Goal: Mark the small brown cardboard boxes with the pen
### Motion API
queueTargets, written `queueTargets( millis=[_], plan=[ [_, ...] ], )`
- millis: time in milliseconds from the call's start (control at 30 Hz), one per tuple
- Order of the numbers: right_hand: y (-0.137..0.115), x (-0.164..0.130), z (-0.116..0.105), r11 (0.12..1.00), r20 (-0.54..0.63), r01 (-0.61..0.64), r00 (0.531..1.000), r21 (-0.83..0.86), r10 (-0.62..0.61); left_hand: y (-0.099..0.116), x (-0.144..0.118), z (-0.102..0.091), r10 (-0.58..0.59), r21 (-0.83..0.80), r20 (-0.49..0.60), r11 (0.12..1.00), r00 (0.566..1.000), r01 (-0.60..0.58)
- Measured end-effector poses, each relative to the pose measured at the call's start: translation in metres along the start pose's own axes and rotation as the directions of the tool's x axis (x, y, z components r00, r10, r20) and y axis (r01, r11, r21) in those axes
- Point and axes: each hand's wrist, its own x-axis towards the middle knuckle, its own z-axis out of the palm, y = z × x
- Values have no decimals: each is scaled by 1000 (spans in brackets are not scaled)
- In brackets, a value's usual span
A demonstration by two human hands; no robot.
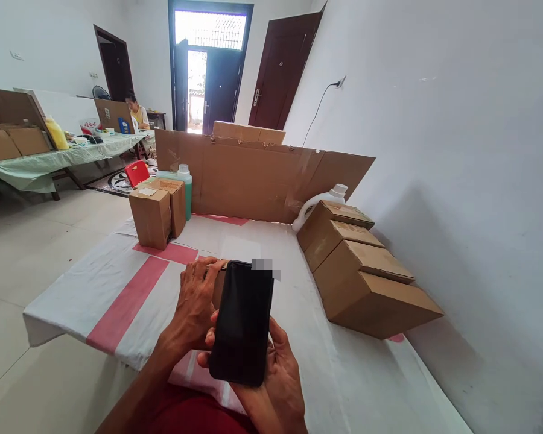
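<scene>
A black phone [243, 322] with a dark screen stands nearly upright between the two hands, low in the view and just above the person's lap. The right hand [276, 377] cups it from below and behind: the palm is under the lower edge, the thumb lies up along the right side, and the fingers are curled round the back, closed on the phone. The left hand [198, 301] is on the phone's left edge, fingers bent and pressed together over something brownish behind the upper left corner; what that is cannot be made out, and whether the fingers grip the phone or only steady it is hard to tell.

As for progress, the screen shows nothing, so whatever is being done with the phone looks to be at an early or idle stage; no box near the hands is open.

Beyond the hands spreads a white table cloth with red stripes [131, 298]. Ahead and to the left of the left hand stand two small cardboard boxes [156, 211] with a green bottle [185, 187] behind them. To the right of the right hand lies a row of closed cartons [366, 277], a white jug [323, 202] at its far end. A cardboard screen [253, 178] stands across the far side of the table.
</scene>
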Motion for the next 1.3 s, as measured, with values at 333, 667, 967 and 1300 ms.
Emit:
queueTargets(
  millis=[333, 667, 967, 1300],
  plan=[
    [-4, -3, -5, 999, 0, 31, 1000, 17, -31, 4, 2, -3, 6, -11, 8, 1000, 1000, -6],
    [-8, -9, -6, 992, -59, 103, 992, -73, -108, -2, 2, 2, 15, 26, -16, 1000, 1000, -14],
    [-71, 29, -99, 615, -325, 182, 717, -767, -617, -15, 28, 3, 12, -15, -18, 1000, 1000, -12],
    [-110, 53, -216, 17, -290, -443, 556, -896, -779, -39, 79, 10, -97, -110, 95, 988, 991, 107]
  ],
)
